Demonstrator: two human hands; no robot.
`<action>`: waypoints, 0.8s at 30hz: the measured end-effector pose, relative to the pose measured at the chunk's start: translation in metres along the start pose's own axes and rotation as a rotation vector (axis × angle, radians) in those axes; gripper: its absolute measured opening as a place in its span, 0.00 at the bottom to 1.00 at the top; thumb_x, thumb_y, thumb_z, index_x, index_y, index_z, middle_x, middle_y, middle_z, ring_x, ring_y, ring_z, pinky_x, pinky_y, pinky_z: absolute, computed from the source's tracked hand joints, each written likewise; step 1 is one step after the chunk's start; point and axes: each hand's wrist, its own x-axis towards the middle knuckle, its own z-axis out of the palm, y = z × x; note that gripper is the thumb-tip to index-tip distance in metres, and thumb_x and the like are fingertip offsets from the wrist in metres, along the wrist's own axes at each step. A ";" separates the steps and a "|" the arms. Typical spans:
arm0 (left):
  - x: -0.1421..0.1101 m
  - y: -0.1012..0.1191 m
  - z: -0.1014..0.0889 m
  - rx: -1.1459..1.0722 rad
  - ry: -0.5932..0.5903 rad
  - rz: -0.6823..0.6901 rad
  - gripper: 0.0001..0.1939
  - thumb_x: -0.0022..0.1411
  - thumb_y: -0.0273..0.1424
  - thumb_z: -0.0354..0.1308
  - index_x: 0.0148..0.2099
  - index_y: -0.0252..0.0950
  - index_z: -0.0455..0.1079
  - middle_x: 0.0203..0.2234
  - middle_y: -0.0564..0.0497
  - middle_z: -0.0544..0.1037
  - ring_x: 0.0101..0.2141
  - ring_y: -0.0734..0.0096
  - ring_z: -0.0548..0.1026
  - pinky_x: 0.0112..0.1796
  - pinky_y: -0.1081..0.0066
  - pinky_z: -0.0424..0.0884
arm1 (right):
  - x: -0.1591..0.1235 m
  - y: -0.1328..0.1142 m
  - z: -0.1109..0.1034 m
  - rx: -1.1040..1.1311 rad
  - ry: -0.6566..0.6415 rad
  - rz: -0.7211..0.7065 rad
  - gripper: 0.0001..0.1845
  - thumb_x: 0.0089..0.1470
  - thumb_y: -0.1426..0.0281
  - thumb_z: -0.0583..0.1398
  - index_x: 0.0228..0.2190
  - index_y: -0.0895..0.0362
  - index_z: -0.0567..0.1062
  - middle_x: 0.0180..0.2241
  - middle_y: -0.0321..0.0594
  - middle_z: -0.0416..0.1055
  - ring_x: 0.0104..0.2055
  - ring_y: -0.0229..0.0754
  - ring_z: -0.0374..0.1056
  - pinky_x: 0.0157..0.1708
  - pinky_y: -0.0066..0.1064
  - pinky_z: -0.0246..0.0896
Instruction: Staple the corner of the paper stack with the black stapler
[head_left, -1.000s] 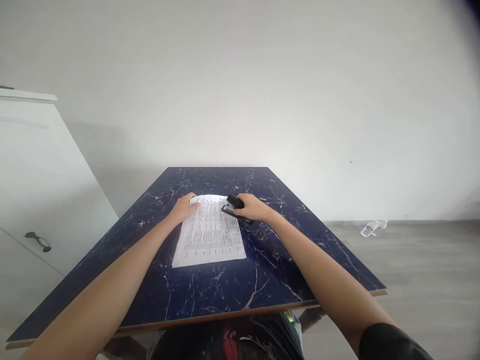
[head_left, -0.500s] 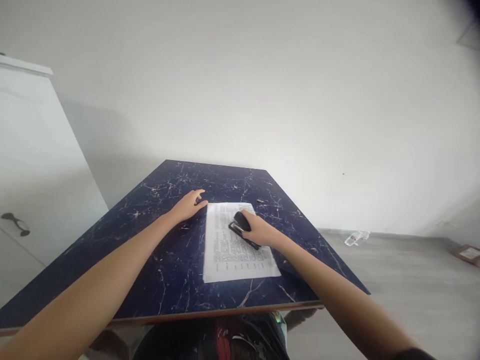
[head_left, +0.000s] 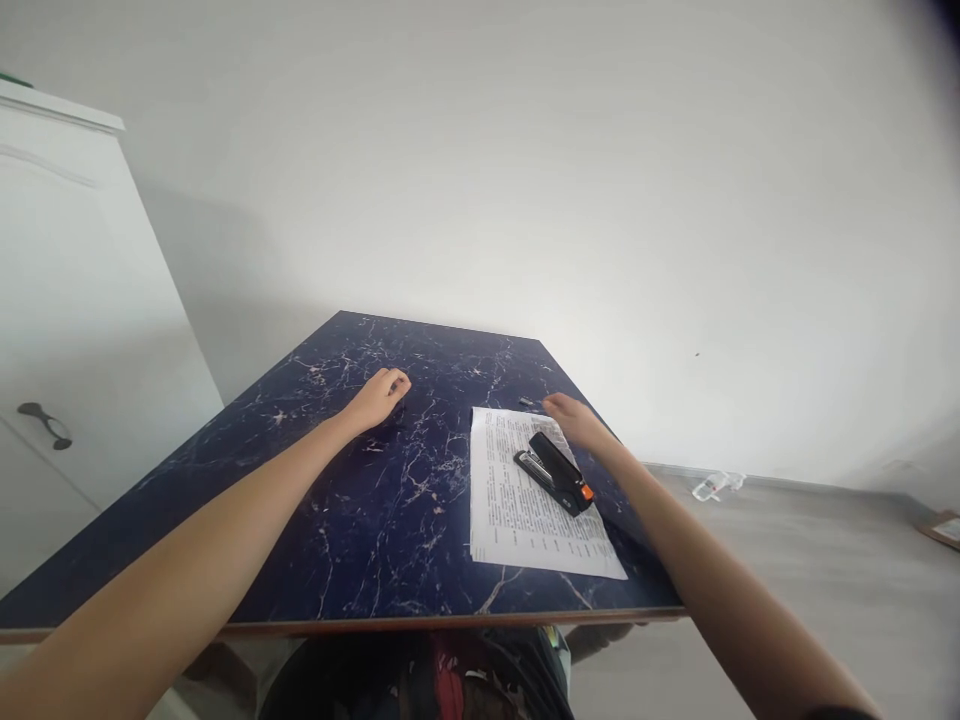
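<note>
A printed sheet of paper (head_left: 525, 495) lies on the right side of the dark blue marble-patterned table (head_left: 360, 520). A black stapler (head_left: 553, 472) with an orange end rests on the sheet, free of any hand. My right hand (head_left: 570, 415) lies flat at the paper's far right corner, fingers stretched out, holding nothing. Just beyond its fingertips sits a small dark object (head_left: 525, 402). My left hand (head_left: 382, 392) rests on the bare table left of the paper, fingers curled under with nothing seen in them.
A white cabinet (head_left: 67, 330) with a dark handle (head_left: 45, 423) stands to the left. A plain white wall rises behind the table. On the grey floor to the right lie a plastic bottle (head_left: 716, 485) and a flat brownish object (head_left: 943, 527).
My right hand slid the paper to the right, set the stapler down on it and let go. My left hand came off the paper onto bare table.
</note>
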 end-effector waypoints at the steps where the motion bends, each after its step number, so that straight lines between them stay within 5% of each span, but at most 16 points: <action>1: 0.000 0.000 -0.002 0.002 0.020 -0.006 0.18 0.70 0.44 0.47 0.46 0.37 0.72 0.41 0.45 0.72 0.40 0.62 0.73 0.47 0.61 0.70 | 0.014 0.002 0.012 -0.020 -0.020 -0.016 0.27 0.68 0.57 0.50 0.58 0.60 0.71 0.60 0.54 0.68 0.62 0.54 0.64 0.63 0.44 0.56; 5: -0.001 -0.002 -0.015 0.008 0.067 -0.059 0.17 0.70 0.41 0.47 0.44 0.36 0.72 0.40 0.45 0.72 0.39 0.63 0.73 0.45 0.64 0.70 | 0.054 0.001 0.063 -0.249 -0.133 -0.070 0.37 0.68 0.53 0.48 0.68 0.64 0.55 0.72 0.54 0.42 0.74 0.53 0.37 0.70 0.45 0.34; 10: 0.002 -0.021 -0.032 -0.007 0.227 -0.199 0.15 0.69 0.39 0.47 0.41 0.36 0.71 0.38 0.44 0.74 0.37 0.63 0.73 0.41 0.64 0.72 | 0.080 -0.034 0.099 -0.359 -0.180 -0.066 0.37 0.69 0.54 0.42 0.70 0.62 0.48 0.73 0.52 0.35 0.75 0.52 0.31 0.70 0.53 0.29; 14: 0.003 -0.032 -0.047 -0.031 0.457 -0.320 0.12 0.68 0.37 0.48 0.41 0.37 0.70 0.37 0.45 0.77 0.36 0.61 0.75 0.41 0.63 0.71 | 0.099 -0.094 0.122 -0.297 -0.216 -0.133 0.35 0.70 0.55 0.41 0.71 0.58 0.47 0.73 0.51 0.32 0.75 0.55 0.30 0.66 0.66 0.27; 18: 0.003 -0.018 -0.060 0.027 0.645 -0.301 0.10 0.68 0.36 0.48 0.41 0.38 0.68 0.38 0.44 0.77 0.42 0.58 0.75 0.46 0.61 0.70 | 0.111 -0.169 0.154 -0.207 -0.265 -0.192 0.36 0.70 0.55 0.40 0.70 0.60 0.48 0.73 0.53 0.29 0.75 0.57 0.27 0.62 0.75 0.22; 24: 0.002 0.008 -0.067 0.097 0.702 -0.211 0.10 0.69 0.35 0.46 0.41 0.39 0.66 0.39 0.44 0.77 0.43 0.58 0.75 0.47 0.62 0.69 | 0.108 -0.274 0.209 -0.088 -0.302 -0.385 0.36 0.69 0.57 0.42 0.71 0.62 0.45 0.73 0.52 0.31 0.75 0.57 0.27 0.63 0.72 0.18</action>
